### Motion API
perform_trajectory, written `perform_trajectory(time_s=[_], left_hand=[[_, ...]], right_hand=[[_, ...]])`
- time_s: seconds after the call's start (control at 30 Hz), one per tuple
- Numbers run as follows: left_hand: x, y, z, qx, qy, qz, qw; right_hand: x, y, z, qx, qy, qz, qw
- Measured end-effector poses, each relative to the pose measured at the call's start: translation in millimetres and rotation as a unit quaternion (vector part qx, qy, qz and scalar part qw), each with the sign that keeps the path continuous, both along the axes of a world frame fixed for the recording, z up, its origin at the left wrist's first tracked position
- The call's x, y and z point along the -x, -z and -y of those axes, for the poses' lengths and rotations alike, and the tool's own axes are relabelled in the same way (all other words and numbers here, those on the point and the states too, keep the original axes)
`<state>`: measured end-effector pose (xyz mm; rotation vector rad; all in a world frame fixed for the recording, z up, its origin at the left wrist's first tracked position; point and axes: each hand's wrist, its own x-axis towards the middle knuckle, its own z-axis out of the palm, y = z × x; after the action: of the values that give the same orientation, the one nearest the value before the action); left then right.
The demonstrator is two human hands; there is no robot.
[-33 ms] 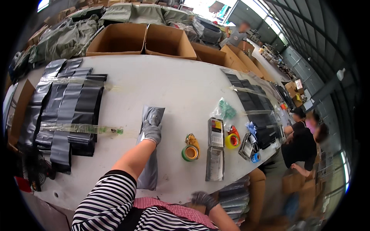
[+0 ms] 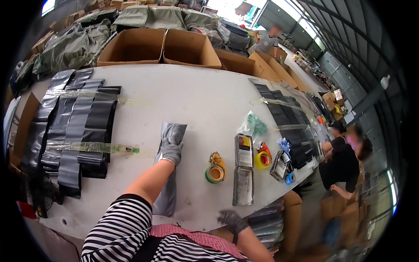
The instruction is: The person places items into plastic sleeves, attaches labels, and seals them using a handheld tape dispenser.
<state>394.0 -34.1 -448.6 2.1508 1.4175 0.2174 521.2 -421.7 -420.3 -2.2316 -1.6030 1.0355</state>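
A long grey plastic mailing bag (image 2: 165, 198) lies lengthwise on the white table (image 2: 198, 98) in front of me. My left hand (image 2: 171, 150), in a grey glove, rests on its upper half with the fingers laid over the plastic. What is inside the bag is hidden. My right hand (image 2: 232, 220), also gloved in grey, is near the table's front edge with loosely bent fingers and nothing visible in it. Between the bag and a black-framed case (image 2: 243, 187) stand a green-rimmed tape roll (image 2: 215, 174) and its orange dispenser (image 2: 217, 159).
Stacks of dark plastic bags, taped down, lie at left (image 2: 89, 115) and right (image 2: 286, 111). A yellow tape roll (image 2: 262, 160) and a blue roll (image 2: 290, 178) sit at right. Open cardboard boxes (image 2: 192, 48) line the far edge. Other people (image 2: 340, 163) are beyond the table.
My left hand has slid slightly toward me along the bag. My right hand has risen a little near the table's front edge.
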Motion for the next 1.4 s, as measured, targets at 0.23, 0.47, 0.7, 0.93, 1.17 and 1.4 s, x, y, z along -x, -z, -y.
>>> perform_trajectory(time_s=[0.23, 0.47, 0.7, 0.93, 1.17, 1.4], left_hand=[[96, -5, 77, -0.101, 0.111, -0.092, 0.984], [130, -21, 91, -0.026, 0.104, -0.141, 0.984], [142, -65, 139, 0.289, 0.122, 0.327, 0.892], [184, -108, 219, 0.511, 0.107, 0.367, 0.77], [266, -75, 183, 0.348, 0.06, 0.353, 0.867], [317, -11, 94, 0.043, 0.02, -0.091, 0.995]], right_hand=[[-73, 40, -148, -0.093, 0.22, 0.166, 0.957], [-71, 50, -134, -0.052, 0.351, -0.097, 0.93], [31, -38, -47, -0.32, 0.262, -0.177, 0.893], [128, -68, 10, -0.396, 0.057, 0.023, 0.916], [172, -70, -4, -0.248, 0.009, -0.153, 0.956], [185, -26, -17, -0.175, -0.017, 0.016, 0.984]])
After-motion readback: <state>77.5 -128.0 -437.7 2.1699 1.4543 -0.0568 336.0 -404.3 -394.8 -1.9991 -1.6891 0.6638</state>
